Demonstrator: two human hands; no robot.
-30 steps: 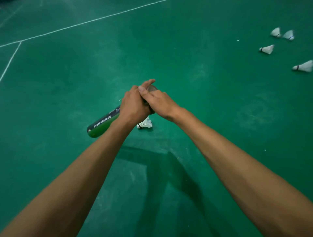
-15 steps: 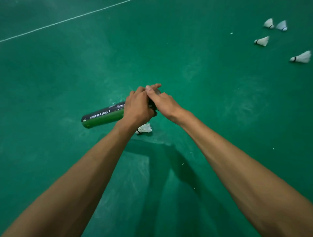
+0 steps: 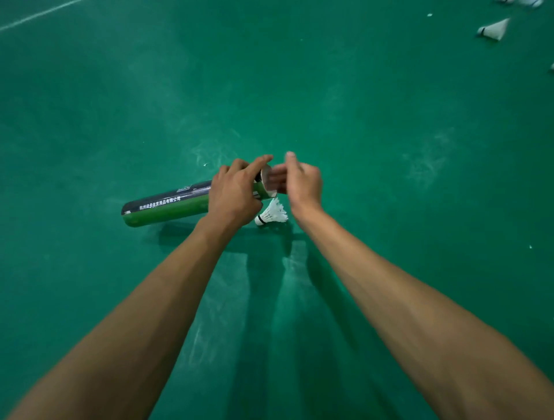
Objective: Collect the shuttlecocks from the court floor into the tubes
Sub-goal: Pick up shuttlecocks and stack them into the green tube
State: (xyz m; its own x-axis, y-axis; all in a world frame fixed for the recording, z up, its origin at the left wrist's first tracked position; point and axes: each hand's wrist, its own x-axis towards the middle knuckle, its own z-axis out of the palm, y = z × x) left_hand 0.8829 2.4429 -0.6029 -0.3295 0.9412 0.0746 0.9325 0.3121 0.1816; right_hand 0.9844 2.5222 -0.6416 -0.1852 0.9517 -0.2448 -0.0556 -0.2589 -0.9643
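My left hand [image 3: 236, 195] grips a green and black shuttlecock tube [image 3: 168, 207] near its open end and holds it almost level above the green court floor. My right hand [image 3: 302, 186] hovers just off the tube's mouth. Its fingers are loosely curled and blurred, and I see nothing in them. A white feather shuttlecock [image 3: 271, 214] lies on the floor right below the tube's mouth, between my two wrists. What is inside the tube is hidden.
Another shuttlecock [image 3: 493, 30] lies at the far upper right, with more cut off at the top edge [image 3: 521, 2] and at the right edge [image 3: 551, 67]. A white court line [image 3: 36, 14] crosses the top left corner. Shadows of my arms fall on the floor below.
My right hand has come off the tube's mouth and now sits a little to its right. The tube has tipped closer to level. The view has dropped lower toward the floor.
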